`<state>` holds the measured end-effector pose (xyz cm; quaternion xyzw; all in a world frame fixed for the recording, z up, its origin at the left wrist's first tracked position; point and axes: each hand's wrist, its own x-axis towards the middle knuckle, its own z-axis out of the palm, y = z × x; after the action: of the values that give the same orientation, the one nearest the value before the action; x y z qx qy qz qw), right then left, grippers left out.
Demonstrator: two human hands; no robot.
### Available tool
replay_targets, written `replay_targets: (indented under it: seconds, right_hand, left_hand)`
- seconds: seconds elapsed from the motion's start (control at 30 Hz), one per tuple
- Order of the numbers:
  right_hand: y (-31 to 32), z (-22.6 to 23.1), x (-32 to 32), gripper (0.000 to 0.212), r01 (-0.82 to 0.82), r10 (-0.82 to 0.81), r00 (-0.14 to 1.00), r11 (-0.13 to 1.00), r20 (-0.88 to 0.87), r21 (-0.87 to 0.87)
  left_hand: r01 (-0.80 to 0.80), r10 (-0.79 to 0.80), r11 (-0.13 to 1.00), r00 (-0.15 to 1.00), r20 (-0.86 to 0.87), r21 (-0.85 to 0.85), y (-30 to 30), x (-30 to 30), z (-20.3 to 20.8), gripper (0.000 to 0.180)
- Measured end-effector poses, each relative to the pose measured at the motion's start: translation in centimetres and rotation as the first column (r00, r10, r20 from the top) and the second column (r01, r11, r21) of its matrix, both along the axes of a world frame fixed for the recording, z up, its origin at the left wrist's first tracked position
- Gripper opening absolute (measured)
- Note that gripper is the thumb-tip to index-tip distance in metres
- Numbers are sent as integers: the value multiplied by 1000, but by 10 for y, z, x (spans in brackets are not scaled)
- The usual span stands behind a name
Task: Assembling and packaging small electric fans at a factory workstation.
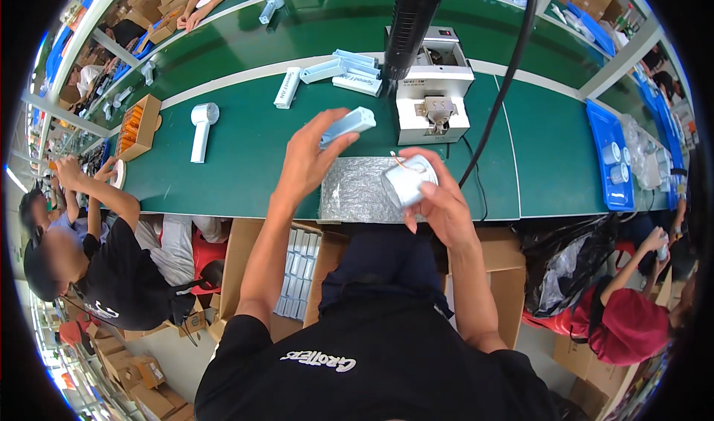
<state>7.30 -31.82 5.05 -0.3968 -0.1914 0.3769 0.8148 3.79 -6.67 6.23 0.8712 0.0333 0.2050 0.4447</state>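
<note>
Pale blue handle shell (348,126) and white round housing (407,183) held apart, one to each grip

The person's left grip (314,149) is clamped on the handle shell, fingers and thumb on its sides, with one end poking out toward the right. The right grip (444,201) is closed around the housing, and a thin wire (396,156) sticks out from its upper side. The two parts are near each other but not touching, above a silver mat (348,187) at the near edge of the green surface (245,183). The step in hand seems to be bringing both parts together in front of the body; the next move probably calls for turning them to face each other and keeping the wire from being pinched.

Below the left grip, a cardboard box (244,254) holds rows of pale blue pieces (297,272) packed side by side. Below the right grip is an open carton (500,251) whose contents cannot be made out. Far to the left of the left grip, a small carton (151,127) is filled with orange parts (132,126). Well to the right of the right grip, a blue tray (604,123) carries several white-and-clear cylinders (619,173). Beyond the left grip lies a loose pile of shells (346,71), not in any container
</note>
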Motion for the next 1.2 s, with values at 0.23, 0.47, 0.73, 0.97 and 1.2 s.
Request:
replay_targets:
  seconds: [0.23,0.47,0.73,0.97,1.2]
  right_hand:
    - [7,8,10,50,281,-228,921,950,315,-136]
    - [5,5,10,42,135,-106,981,974,160,-184]
    - [3,-2,9,41,148,-117,985,950,126,-274]
    - [4,-1,4,50,181,-114,908,975,404,-131]
    - [-2,5,12,54,18,-31,978,998,205,67]
  left_hand:
    - [109,-109,994,994,-12,28,-8,-13,4,33]
    - [143,-147,985,988,43,92,-11,-14,-1,34]
    - [146,-150,984,988,27,106,-15,-15,0,35]
    - [153,-182,911,983,-41,-383,-30,-10,-25,38]
    - [102,-99,914,995,27,-392,-44,-1,-26,28]
